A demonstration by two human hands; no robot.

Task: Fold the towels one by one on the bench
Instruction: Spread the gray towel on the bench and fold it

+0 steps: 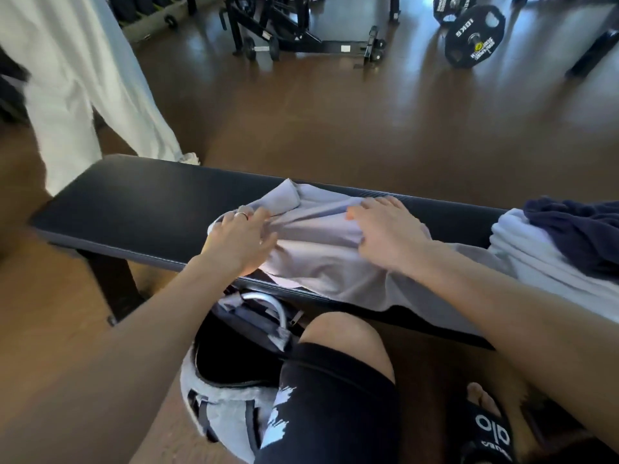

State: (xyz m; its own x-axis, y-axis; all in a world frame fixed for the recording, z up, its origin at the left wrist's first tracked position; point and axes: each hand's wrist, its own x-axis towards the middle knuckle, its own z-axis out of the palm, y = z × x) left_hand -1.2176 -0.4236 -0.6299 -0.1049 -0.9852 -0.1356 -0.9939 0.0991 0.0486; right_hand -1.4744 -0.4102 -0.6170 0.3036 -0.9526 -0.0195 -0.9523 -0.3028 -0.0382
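- Long black padded worktop [140, 202] runs across the view; the person kneels or crouches at its near side, one bare knee [341, 339] up against it.
- Pale lilac-grey towel [321, 242], thin cloth, lies rumpled across the middle of the worktop, its near edge hanging over the front lip. One corner is turned back on itself at the far side.
- Left hand [239, 241]: fingers curled and pinching a bunched fold at the towel's left end, a ring on one finger. Likely gathering that end to draw it across or pull it straight.
- Right hand [385, 234]: fingers spread and flat, pressing down on the cloth, gripping nothing. It seems to pin the towel so it does not slide while the other end is worked.
- Judgement: the fold on this towel is only beginning; creases not yet smoothed.
- At the right end of the worktop, a stack of white folded towels [536, 259] with a crumpled dark navy towel [576, 229] on top, just beside the lilac one. Whether the navy one is done I cannot tell.
- Under the worktop, by the knee: an open grey fabric bag with black trim [214, 396]. Interior dark; contents not readable, only a pale curved handle or strap at its mouth.
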